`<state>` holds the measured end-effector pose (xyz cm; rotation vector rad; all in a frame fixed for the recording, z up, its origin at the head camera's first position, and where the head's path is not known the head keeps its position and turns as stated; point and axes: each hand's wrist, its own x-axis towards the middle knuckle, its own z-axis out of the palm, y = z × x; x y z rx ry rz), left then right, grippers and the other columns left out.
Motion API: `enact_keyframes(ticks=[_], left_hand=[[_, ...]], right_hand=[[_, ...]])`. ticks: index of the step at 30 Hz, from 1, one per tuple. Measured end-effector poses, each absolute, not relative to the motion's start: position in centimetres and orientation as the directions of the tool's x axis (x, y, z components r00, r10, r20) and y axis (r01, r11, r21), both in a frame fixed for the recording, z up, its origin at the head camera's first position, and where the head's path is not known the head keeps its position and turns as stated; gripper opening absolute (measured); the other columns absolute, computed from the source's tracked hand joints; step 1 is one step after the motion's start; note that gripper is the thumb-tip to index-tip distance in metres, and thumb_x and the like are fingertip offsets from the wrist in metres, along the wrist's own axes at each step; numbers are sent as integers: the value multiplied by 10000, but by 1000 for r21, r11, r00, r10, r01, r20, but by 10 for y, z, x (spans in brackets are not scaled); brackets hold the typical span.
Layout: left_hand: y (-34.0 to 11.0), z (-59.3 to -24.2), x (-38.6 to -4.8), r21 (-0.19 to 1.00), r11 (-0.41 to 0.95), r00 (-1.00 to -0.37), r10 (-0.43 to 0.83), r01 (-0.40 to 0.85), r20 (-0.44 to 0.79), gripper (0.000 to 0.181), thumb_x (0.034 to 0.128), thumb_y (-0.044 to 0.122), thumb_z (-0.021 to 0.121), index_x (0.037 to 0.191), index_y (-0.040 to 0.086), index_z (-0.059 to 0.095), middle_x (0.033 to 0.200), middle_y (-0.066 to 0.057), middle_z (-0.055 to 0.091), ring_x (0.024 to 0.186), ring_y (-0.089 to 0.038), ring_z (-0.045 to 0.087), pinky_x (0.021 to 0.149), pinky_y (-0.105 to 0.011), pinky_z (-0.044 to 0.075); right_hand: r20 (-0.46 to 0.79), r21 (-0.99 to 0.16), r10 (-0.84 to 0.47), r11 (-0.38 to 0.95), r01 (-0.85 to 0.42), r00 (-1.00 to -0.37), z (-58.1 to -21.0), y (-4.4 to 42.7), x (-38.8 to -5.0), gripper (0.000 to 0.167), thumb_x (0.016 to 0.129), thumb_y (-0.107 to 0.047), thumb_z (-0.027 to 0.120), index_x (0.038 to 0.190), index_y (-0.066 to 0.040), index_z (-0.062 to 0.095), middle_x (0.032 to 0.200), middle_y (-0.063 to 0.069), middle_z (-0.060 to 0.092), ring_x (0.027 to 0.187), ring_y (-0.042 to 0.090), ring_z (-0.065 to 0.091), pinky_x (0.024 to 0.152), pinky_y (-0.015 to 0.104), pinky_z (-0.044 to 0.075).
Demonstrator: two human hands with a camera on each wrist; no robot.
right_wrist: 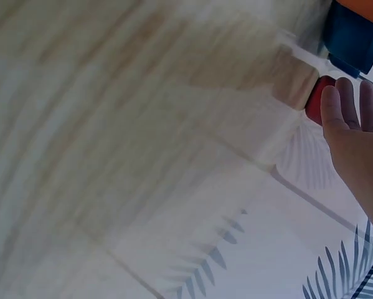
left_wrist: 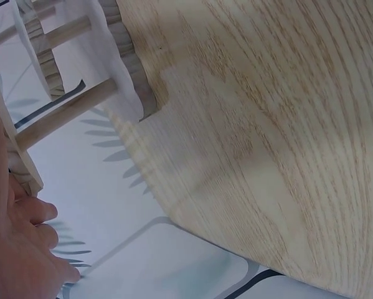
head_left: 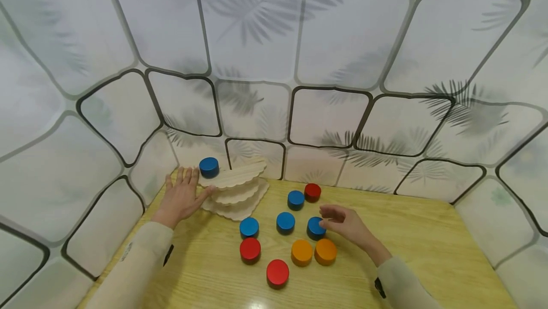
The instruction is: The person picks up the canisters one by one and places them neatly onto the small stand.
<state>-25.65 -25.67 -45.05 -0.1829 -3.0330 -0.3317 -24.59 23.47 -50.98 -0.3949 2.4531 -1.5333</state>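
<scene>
Blue disc (head_left: 315, 231) on wood-grain table (head_left: 411, 242); left fingers (head_left: 180, 176) spread against scalloped stand (head_left: 233, 177), right fingers (head_left: 331, 209) relaxed, leaf-patterned wall (head_left: 329, 116) behind

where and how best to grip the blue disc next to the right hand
Likely best by its round side, from above and the right: the blue disc lies flat, an orange disc sits close on its near side, and the right hand is at its right.

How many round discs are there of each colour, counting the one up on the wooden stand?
Blue discs: 5, including the one on the wooden stand
Red discs: 3
Orange discs: 2
Total: 10 discs
</scene>
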Motion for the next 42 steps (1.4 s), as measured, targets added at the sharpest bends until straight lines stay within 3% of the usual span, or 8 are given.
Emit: enact_keyframes(ticks=[14,20,30,37,42], left_hand=[[-257,-452,-256,210,970,-989,105,126,107,957,1072,676,382,1641,-80,238,1677,-356,245,1576,-580,126,1211,-801,87],[-258,-455,-257,213,969,-989,103,123,104,961,1073,679,372,1647,-77,217,1677,-353,252,1581,-577,111,1213,-800,72],[-258,-455,-257,219,967,-989,107,128,106,969,1071,685,371,1646,-79,216,1676,-357,240,1581,-579,105,1212,-802,64],[-257,-454,-257,218,967,-988,108,129,108,963,1073,676,378,1644,-84,218,1676,-356,244,1578,-581,113,1209,-803,72],[-257,-454,-256,220,967,-988,107,129,108,965,1072,677,379,1646,-81,215,1675,-357,247,1578,-582,114,1210,-802,78]], right_hand=[[-81,-891,-340,445,-85,-937,-519,238,-240,615,969,-307,789,1474,-18,592,1447,180,657,1300,319,658,1013,235,558],[-66,-892,-367,439,-110,-928,-519,239,-240,614,977,-286,778,1477,11,580,1456,207,642,1318,362,643,1040,279,560],[-64,-886,-374,449,-120,-925,-523,238,-240,614,957,-270,798,1470,-1,595,1463,193,641,1341,358,626,1120,465,514],[-69,-882,-382,456,-122,-922,-522,236,-240,622,960,-281,796,1478,-6,589,1482,182,631,1384,376,595,1143,513,487],[-81,-866,-360,487,-113,-930,-524,234,-241,622,940,-305,819,1459,-29,615,1463,150,652,1367,348,610,1144,482,497]])
